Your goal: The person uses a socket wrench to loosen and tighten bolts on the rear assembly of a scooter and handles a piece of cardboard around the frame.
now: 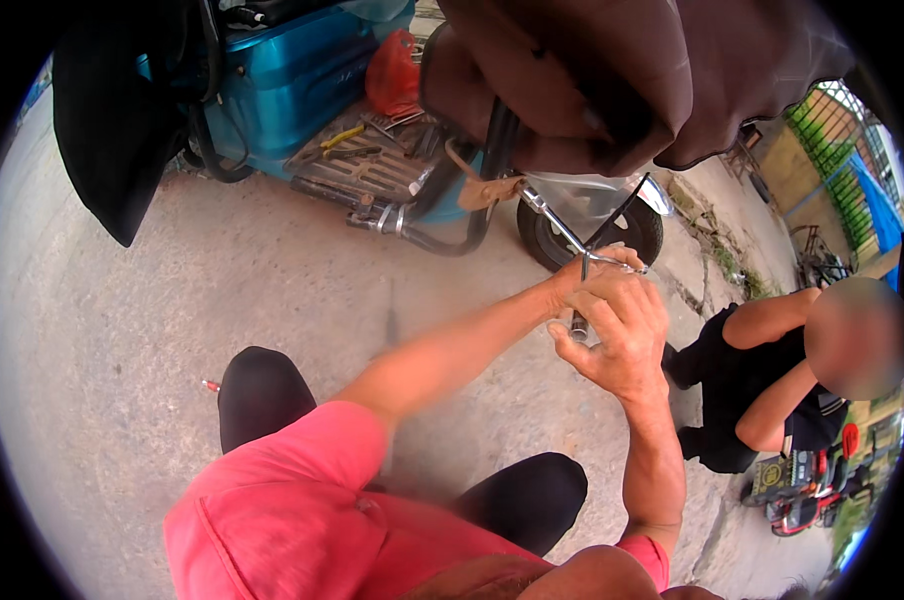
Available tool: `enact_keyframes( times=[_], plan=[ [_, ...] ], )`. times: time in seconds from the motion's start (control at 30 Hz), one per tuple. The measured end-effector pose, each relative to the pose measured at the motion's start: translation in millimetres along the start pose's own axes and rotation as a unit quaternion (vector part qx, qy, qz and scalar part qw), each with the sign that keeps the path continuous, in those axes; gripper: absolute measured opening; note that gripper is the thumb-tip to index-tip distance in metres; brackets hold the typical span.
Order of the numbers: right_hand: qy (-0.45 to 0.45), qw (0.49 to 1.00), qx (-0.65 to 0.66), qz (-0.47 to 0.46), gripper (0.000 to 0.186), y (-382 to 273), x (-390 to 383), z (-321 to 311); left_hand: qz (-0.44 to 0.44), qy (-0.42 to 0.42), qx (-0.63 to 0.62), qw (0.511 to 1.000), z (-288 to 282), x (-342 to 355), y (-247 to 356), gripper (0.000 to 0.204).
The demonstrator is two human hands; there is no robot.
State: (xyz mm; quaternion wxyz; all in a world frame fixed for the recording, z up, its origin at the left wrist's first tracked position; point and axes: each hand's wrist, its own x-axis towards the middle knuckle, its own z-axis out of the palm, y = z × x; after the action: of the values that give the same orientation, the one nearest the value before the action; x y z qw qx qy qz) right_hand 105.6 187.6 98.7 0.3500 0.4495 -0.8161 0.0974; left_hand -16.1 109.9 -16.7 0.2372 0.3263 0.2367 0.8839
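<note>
Ahead of me, a chrome socket wrench point(550, 212) slants from a rusty brown bracket point(489, 192) at the vehicle's front down to my hands. My left hand point(570, 279) is closed around the wrench's lower end, its fingers partly hidden behind the right. Closer to me, my right hand point(624, 335) curls its fingers over the wrench's crossbar; the bar's round end pokes out beside the thumb. A black rod crosses just behind the wrench. Beyond my hands are a black tyre point(640, 238) and a clear plastic sheet or shield, partly covered.
A slatted footboard point(357, 165) holds pliers and other loose tools beside a red bag point(394, 75) and a blue body panel point(297, 85). A brown cover point(572, 80) hangs over the front. At right another person point(742, 390) crouches, with a red motorbike point(807, 500) behind.
</note>
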Motion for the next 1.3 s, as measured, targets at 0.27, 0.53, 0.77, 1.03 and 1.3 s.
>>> enact_keyframes(
  times=[0.27,0.53,0.77,1.03,1.3],
  plan=[
    [0.113,0.984,0.097,0.098,0.009,51.6,15.0,1.6,0.012,0.168,0.319,0.933,-6.6,-39.9,-7.9,0.027],
    [0.242,0.827,0.288,0.418,0.041,136.8,-45.9,78.6,-0.054,0.278,0.296,0.912,65.4,-120.6,14.7,0.036],
    [0.298,0.628,0.437,0.571,0.033,120.2,-64.7,116.1,-0.059,0.197,0.408,0.89,84.8,-125.9,37.0,0.049],
    [0.193,0.61,0.492,0.591,0.04,17.5,-65.2,122.8,0.122,0.15,0.531,0.825,109.7,-65.5,71.9,0.037],
    [-0.033,0.621,0.549,0.558,0.059,-40.4,-106.8,101.9,-0.106,0.073,0.796,0.591,104.0,38.9,99.7,0.042]
  ],
)
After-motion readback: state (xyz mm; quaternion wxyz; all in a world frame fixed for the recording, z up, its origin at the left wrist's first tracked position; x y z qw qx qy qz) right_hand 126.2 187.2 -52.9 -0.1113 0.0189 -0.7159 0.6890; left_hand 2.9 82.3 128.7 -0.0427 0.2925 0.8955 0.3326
